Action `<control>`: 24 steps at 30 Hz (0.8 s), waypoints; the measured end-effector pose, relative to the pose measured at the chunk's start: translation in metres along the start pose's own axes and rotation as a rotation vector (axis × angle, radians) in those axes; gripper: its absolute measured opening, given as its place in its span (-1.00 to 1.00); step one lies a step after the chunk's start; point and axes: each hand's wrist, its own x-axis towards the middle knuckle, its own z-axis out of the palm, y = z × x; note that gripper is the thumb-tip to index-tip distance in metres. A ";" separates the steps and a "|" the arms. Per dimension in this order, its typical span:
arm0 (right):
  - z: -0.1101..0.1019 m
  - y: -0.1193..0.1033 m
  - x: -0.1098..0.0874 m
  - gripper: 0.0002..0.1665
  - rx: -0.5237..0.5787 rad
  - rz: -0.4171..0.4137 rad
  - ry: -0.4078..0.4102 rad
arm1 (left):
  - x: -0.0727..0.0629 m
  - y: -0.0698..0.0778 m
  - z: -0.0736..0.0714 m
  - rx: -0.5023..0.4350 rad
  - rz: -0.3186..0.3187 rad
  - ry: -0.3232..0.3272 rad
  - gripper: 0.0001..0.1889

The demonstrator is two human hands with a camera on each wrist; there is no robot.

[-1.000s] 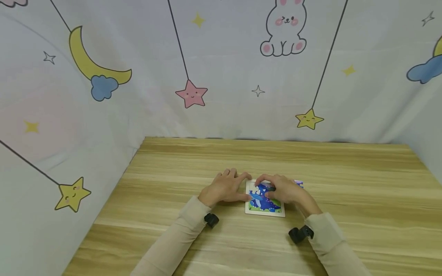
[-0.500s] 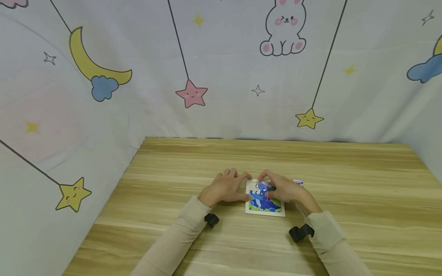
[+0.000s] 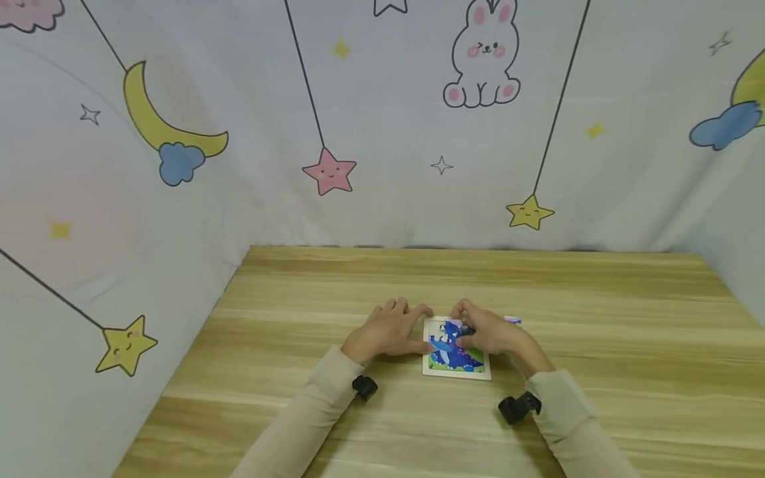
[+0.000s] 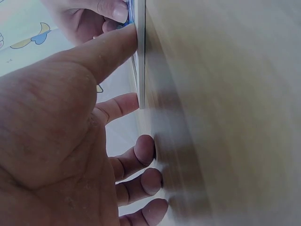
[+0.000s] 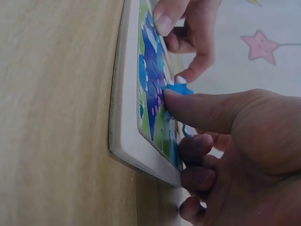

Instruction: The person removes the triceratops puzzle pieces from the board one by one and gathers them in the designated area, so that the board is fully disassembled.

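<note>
A small white-framed puzzle tray [image 3: 457,373] with a blue dinosaur picture lies flat on the wooden table [image 3: 597,318]. My left hand [image 3: 418,330] rests on the table against the tray's left side, thumb on the tray's edge [image 4: 140,70] and the other fingers [image 4: 146,149] touching the wood. My right hand [image 3: 467,329] is over the tray's upper part. Its thumb [image 5: 197,109] and a fingertip pinch a blue puzzle piece [image 5: 180,88] against the picture [image 5: 153,75]. The rest of that piece is hidden by the fingers.
A loose purple-and-white piece [image 3: 513,320] lies on the table just beyond my right hand. A cartoon-print cloth [image 3: 382,133] with moon, stars and a rabbit closes off the back and left side. A black camera sits on each wrist.
Both hands stay at the tray. My right fingers have shifted slightly on the piece at its upper part. The head view has tilted a little, so everything sits lower in the frame.
</note>
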 end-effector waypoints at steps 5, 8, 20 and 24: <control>-0.002 0.006 -0.001 -0.87 0.048 -0.022 0.018 | 0.001 0.002 0.001 -0.002 0.002 0.007 -0.31; -0.005 0.009 -0.002 -0.91 0.077 -0.022 0.042 | 0.001 0.003 0.001 -0.005 -0.001 0.005 -0.32; -0.057 0.033 -0.034 -0.75 0.148 0.036 0.166 | 0.000 0.001 0.001 -0.029 0.011 0.004 -0.30; -0.076 0.045 -0.050 -0.66 0.151 0.049 0.199 | -0.001 0.000 0.001 -0.036 0.011 0.004 -0.29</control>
